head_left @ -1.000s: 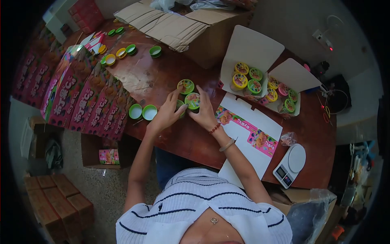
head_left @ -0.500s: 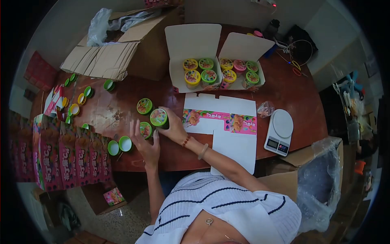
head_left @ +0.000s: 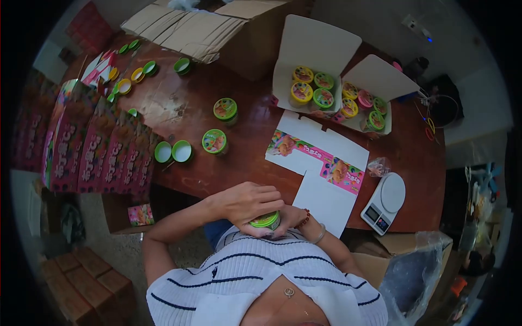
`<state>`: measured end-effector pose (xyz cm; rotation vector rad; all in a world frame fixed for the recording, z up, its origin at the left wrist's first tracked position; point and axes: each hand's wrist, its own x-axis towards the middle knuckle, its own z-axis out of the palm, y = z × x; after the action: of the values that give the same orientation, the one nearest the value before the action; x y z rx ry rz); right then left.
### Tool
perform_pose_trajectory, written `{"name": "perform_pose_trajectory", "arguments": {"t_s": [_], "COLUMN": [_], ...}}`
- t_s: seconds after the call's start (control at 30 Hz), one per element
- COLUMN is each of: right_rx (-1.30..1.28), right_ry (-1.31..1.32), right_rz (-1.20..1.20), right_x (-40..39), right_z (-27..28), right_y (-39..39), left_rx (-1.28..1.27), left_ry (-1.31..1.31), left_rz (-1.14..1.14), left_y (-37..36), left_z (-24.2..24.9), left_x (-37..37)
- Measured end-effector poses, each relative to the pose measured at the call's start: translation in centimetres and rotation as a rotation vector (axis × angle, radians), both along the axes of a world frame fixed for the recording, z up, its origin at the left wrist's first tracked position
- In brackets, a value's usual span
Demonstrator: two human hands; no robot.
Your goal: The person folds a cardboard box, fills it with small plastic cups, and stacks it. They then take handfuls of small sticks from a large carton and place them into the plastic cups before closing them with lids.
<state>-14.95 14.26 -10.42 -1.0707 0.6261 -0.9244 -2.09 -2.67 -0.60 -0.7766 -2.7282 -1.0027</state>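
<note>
At the near edge of the bench [head_left: 201, 179], close to the person's front, the left hand [head_left: 249, 204] was curled over a green-lidded tub [head_left: 265, 220], grasping it from above and the side. The right hand [head_left: 289, 218] was closed around the tub's other side, its fingers partly hidden. Green lid facing up, the tub sat between both hands.

Farther in from that edge stood two more green-lidded tubs [head_left: 215, 141], a little apart, with a stretch of reddish wood between them and the hands. To their left, two green cups [head_left: 181, 151] stood side by side, near the stacked pink boxes [head_left: 95, 141] along the left edge. To their right, a flat printed carton [head_left: 331, 176] reached down to the near edge, and a scale [head_left: 392, 193] stood toward the near right corner. Beyond the carton, two open boxes [head_left: 315, 46] held yellow-, green- and pink-lidded tubs. A large cardboard box [head_left: 239, 41] occupied the far edge, left of them.
</note>
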Motion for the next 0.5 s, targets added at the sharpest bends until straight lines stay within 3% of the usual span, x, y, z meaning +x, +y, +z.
{"name": "perform_pose_trajectory", "arguments": {"t_s": [0.1,0.27,0.3,0.37,0.4,0.47,0.5], "right_rx": [0.119,0.053,0.052,0.223,0.144,0.017,-0.044], "right_ry": [-0.007,0.127,0.131,0.326,0.386,0.409,0.311], "right_rz": [-0.057,-0.239,-0.261,-0.597,-0.685,-0.677,-0.547], "right_x": [1.5,2.2,2.8,4.3,4.5,3.6,2.6], "right_z": [2.4,6.0,6.2,6.8,5.7,5.2,4.6], "right_y": [0.9,0.9,1.0,0.8,0.5,-0.1,-0.6], "left_rx": [0.026,-0.014,-0.075,-0.217,-0.209,-0.174,-0.177], "left_ry": [-0.042,-0.043,-0.106,-0.166,-0.128,-0.051,-0.057], "left_rz": [0.007,0.012,0.165,0.465,0.445,0.409,0.39], "left_y": [1.0,1.4,1.9,3.2,2.7,1.2,1.0], "left_z": [0.1,1.7,2.0,2.5,1.9,0.2,0.6], "left_x": [1.1,1.9,2.2,2.5,2.3,2.3,2.5]}}
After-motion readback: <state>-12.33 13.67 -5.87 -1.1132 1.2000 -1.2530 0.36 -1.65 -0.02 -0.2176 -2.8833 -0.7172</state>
